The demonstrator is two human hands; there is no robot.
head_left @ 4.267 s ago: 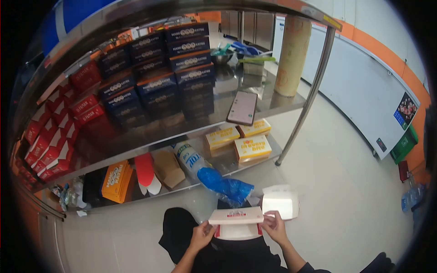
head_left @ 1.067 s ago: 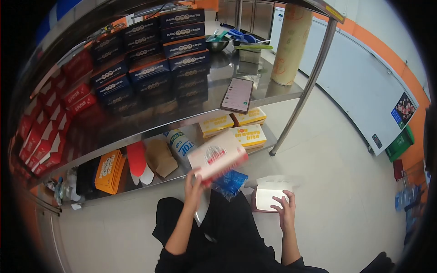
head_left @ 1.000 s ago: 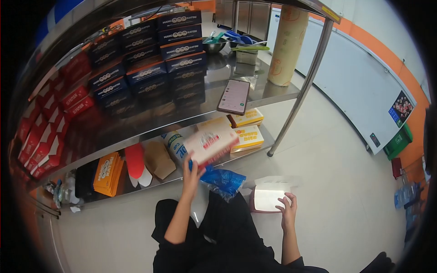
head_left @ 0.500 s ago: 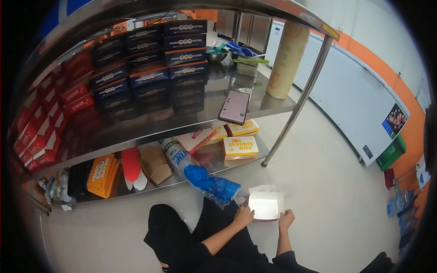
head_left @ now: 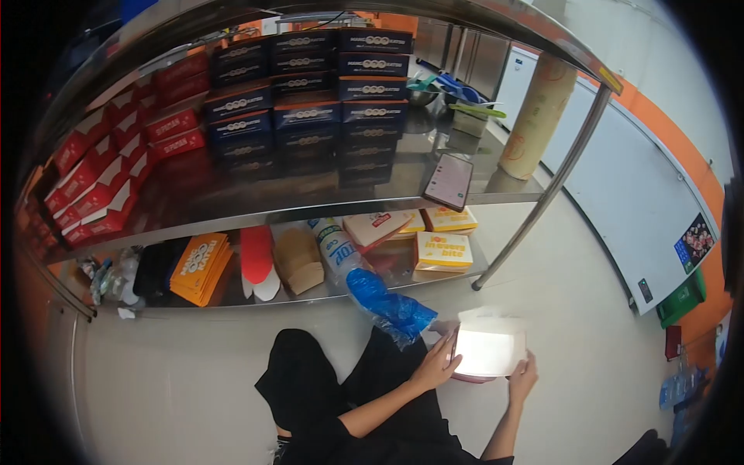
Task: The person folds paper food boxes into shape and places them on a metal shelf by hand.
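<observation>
A small paper box [head_left: 490, 353], white inside with a dark red outside showing at its lower edge, is held low in front of me, its flap raised at the far side. My left hand [head_left: 436, 366] is closed on the box's left side, the fingers along its wall. At the right front corner, my right hand [head_left: 523, 378] grips the edge. Near my left hand, a blue plastic bag [head_left: 395, 308] hangs over the edge of the lower shelf, next to a clear sleeve of cups [head_left: 339, 249].
Dark blue boxes [head_left: 306, 115] and red boxes [head_left: 101, 182] are stacked on the steel shelf [head_left: 287, 190]. A phone [head_left: 449, 180] lies near its front edge. Below are yellow-and-white boxes [head_left: 443, 252] and orange flat packs [head_left: 200, 270]. A steel leg [head_left: 546, 190] and a white chest freezer [head_left: 628, 186] stand right.
The view has turned left, so the shelf and its goods appear farther right. My left hand's fingers have moved up along the box's left side; the right hand stays at its right edge.
</observation>
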